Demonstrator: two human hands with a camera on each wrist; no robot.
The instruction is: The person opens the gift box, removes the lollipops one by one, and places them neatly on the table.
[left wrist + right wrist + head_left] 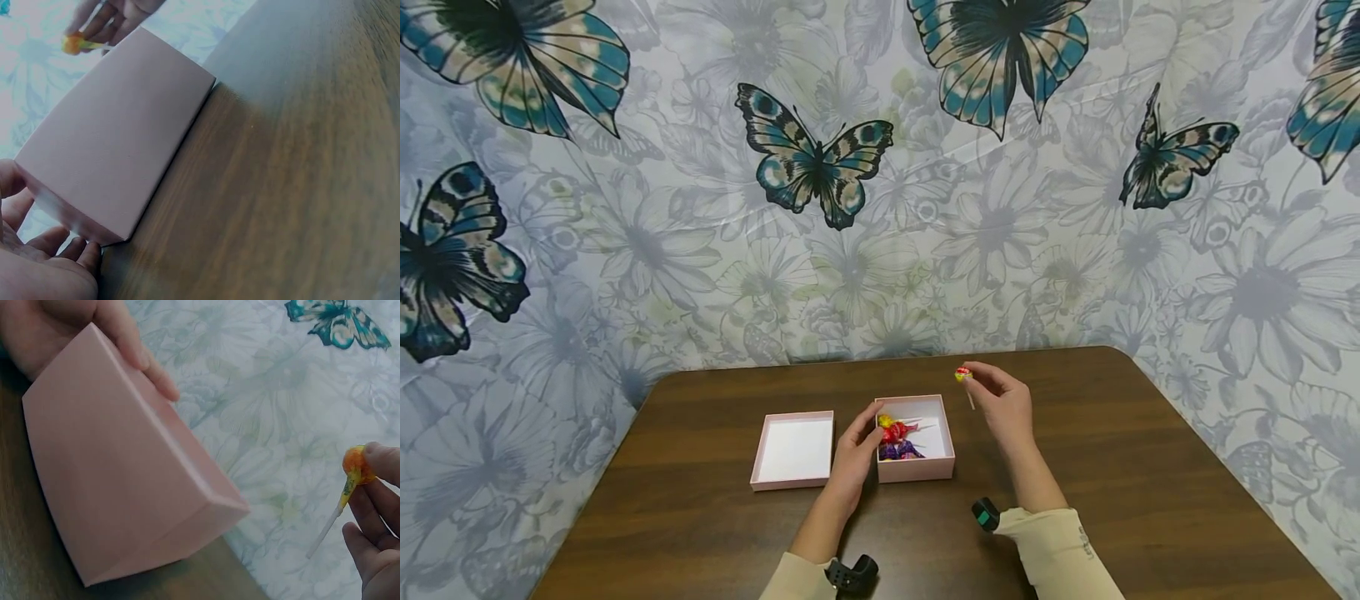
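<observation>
Two hands at work over a brown table (1150,467). Right hand (1006,406) raised just right of the pink box (917,471), pinching a lollipop (963,375) by the wrapped head, thumb and fingers curled round it, stick pointing down. Left hand (856,451) laid against the box's left wall, fingers (134,350) resting over the rim, steadying rather than clamping.

Best done, judging from this: keep the left hand bracing the box, bring the lollipop across over the opening, lower it stick-flat beside the others, release only once inside the walls.

Inside the box, right beside the left hand's fingers: several wrapped lollipops (897,435), yellow, red and purple, bunched at the left side; rest of the white floor bare. Left of the left hand, the lid (794,450) lying open side up, nothing in it.
</observation>
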